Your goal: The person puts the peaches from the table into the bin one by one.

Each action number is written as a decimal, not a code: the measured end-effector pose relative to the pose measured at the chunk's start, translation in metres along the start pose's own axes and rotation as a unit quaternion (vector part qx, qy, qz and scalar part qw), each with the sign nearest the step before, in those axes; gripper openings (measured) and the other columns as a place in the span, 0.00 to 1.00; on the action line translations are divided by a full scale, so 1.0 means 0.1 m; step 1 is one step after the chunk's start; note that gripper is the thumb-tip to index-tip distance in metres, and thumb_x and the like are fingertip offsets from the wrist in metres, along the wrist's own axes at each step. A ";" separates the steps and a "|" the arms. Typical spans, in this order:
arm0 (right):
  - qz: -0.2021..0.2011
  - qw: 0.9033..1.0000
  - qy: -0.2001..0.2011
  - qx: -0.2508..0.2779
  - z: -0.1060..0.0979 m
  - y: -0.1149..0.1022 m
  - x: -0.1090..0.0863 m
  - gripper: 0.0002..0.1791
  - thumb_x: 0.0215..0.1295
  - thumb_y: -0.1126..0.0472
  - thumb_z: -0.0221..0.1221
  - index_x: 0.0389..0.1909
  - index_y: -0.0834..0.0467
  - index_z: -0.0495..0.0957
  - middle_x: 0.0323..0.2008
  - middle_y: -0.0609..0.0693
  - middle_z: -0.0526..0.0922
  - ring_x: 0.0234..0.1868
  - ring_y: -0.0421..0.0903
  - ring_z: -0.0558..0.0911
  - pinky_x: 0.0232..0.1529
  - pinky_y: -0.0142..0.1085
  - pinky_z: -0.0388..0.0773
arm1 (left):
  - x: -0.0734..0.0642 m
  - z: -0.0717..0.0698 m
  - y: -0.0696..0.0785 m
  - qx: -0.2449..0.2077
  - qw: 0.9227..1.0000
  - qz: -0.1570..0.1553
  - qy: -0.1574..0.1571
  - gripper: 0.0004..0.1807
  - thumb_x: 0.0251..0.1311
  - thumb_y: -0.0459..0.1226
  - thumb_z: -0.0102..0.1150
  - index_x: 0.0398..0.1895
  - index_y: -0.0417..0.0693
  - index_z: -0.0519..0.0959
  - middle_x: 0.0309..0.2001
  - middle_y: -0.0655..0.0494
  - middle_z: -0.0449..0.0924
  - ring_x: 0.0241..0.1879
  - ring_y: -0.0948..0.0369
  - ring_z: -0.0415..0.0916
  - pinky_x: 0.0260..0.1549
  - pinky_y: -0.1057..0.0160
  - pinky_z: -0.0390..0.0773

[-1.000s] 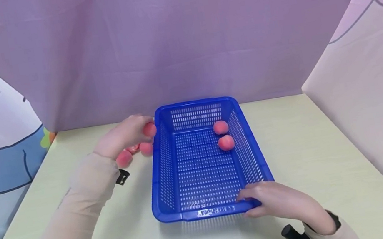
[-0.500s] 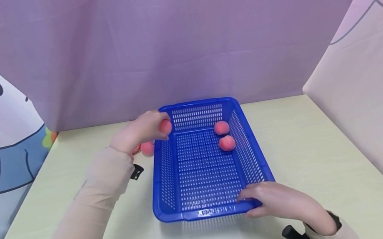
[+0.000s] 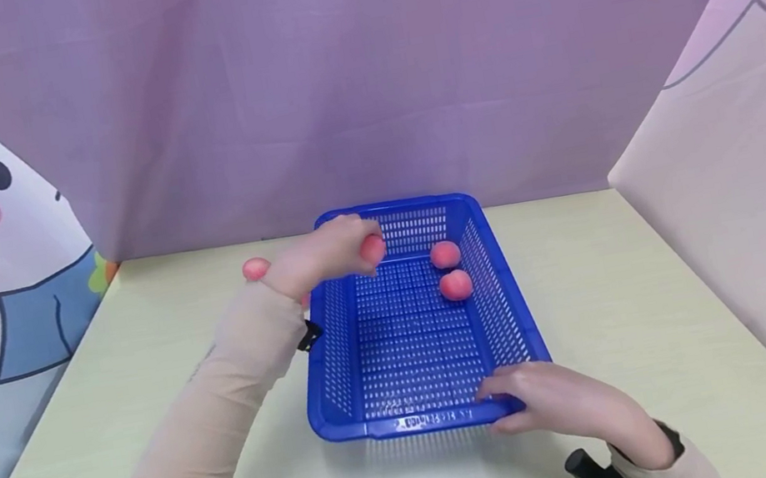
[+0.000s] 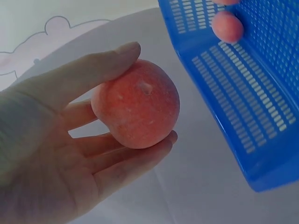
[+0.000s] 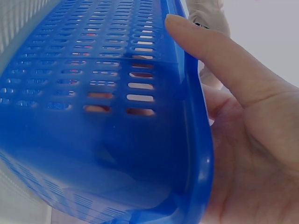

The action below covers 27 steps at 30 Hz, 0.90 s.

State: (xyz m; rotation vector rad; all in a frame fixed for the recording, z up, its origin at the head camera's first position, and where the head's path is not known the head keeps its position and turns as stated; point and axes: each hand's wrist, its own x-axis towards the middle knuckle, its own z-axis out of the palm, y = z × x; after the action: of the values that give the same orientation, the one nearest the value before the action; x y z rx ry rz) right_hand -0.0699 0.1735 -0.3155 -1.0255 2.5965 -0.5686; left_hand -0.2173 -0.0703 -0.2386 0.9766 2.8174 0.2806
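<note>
My left hand (image 3: 326,250) holds a round pinkish-red peach (image 3: 373,250) over the far left part of a blue plastic basket (image 3: 340,435). In the left wrist view the thumb and fingers curl round that peach (image 4: 140,107), with the basket's rim to its right. Inside the basket, along its right side, lie two more peaches, a farther one (image 3: 445,255) and a nearer one (image 3: 456,285). With thumb and fingers, my right hand (image 3: 566,403) grips the basket's rim at the near right corner. The right wrist view shows the rim (image 5: 201,154) between thumb and fingers.
Left of the basket, another peach (image 3: 256,269) rests on the pale table (image 3: 677,359). A further reddish bit (image 3: 305,301) shows between the left wrist and the basket, mostly hidden. A purple cloth backdrop (image 3: 364,81) rises behind, and printed panels stand at both sides.
Carrying the peach, my left hand has moved right, from outside the basket's left rim to over its inside. The right hand has stayed on the rim, and the basket hardly shifts.
</note>
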 end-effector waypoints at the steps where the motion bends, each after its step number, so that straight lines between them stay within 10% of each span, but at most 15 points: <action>1: 0.000 1.000 0.000 0.000 0.00 0.00 0.00 0.17 0.53 0.50 0.59 0.39 0.56 0.78 0.35 0.44 0.79 0.33 0.34 0.74 0.35 0.31 0.74 | 0.02 0.01 0.02 -0.002 1.000 0.003 -0.003 0.23 0.46 0.37 0.63 0.48 0.40 0.73 0.41 0.47 0.75 0.41 0.53 0.69 0.42 0.58 0.70; 27: -0.003 1.000 0.002 -0.012 -0.01 -0.01 0.01 0.15 0.52 0.54 0.61 0.39 0.57 0.78 0.34 0.44 0.79 0.34 0.36 0.76 0.36 0.32 0.75 | 0.35 0.33 0.54 -0.048 0.996 0.066 -0.033 0.23 0.51 0.42 0.60 0.52 0.47 0.72 0.43 0.54 0.75 0.40 0.61 0.69 0.40 0.68 0.72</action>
State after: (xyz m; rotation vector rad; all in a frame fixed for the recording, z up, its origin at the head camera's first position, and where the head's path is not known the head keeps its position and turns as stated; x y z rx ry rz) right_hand -0.0703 0.1724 -0.3138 -1.0425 2.6114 -0.5426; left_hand -0.2059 -0.0027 -0.2617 1.1296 2.6583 0.3873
